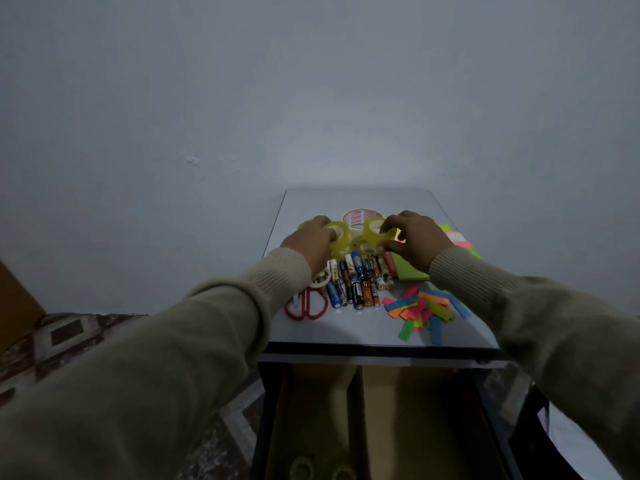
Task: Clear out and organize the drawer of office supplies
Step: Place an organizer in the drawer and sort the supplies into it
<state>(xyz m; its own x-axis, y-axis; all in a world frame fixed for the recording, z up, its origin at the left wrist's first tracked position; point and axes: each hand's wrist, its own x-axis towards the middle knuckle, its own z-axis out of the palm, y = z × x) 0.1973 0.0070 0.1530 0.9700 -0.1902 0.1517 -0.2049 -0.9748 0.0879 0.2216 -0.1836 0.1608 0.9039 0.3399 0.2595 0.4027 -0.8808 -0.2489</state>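
My left hand (311, 242) grips one yellowish clear tape roll (338, 235) and my right hand (414, 239) pinches another (374, 230), both on the bench (339, 330) just behind the row of mixed batteries (356, 278). Behind the rolls stands a wide packing tape roll (360, 216) with red print too small to read. The drawer (377, 420) below hangs open.

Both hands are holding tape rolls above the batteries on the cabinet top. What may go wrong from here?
1. The left hand and right hand each grip a yellow tape roll just behind the batteries; a sleeve may knock them rolling.
2. The paper strips lie near the front edge above the open drawer and may fall in.
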